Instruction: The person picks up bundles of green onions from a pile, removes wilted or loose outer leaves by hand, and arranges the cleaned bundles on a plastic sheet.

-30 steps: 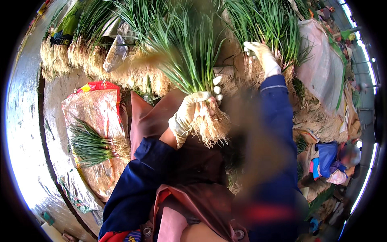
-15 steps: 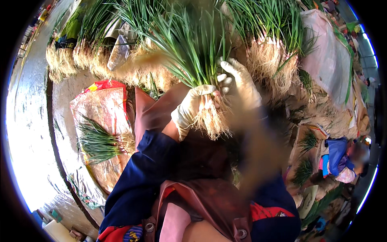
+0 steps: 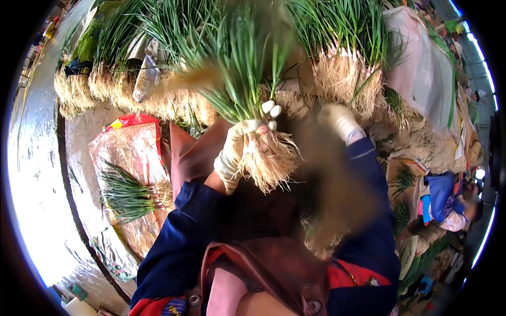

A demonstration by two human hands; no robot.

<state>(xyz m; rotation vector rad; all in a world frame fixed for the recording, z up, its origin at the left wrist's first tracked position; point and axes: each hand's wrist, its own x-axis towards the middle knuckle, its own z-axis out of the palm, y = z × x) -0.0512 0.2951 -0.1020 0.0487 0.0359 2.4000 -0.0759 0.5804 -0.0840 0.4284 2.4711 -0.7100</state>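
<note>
My left hand (image 3: 232,155), in a pale work glove, is closed round a bunch of spring onions (image 3: 269,160) just above the roots. Its white fingertips come round the far side of the stems. Green leaves point away from me, and the tangled, straw-coloured roots hang toward my lap. To the right, my right hand (image 3: 337,118), also gloved, is apart from the bunch, near the roots of the heaped spring onions (image 3: 348,79). A brown blur hides its fingers, so I cannot make out their pose.
More bunches (image 3: 126,81) line the far side, roots toward me. A small bunch (image 3: 129,189) lies on a flattened sack (image 3: 121,142) at my left. A whitish sheet (image 3: 416,63) covers part of the far right heap. Another person (image 3: 448,200) is at the right edge.
My right hand has moved off the bunch, out to the right. My left hand still holds the bunch, which has shifted slightly left and nearer me.
</note>
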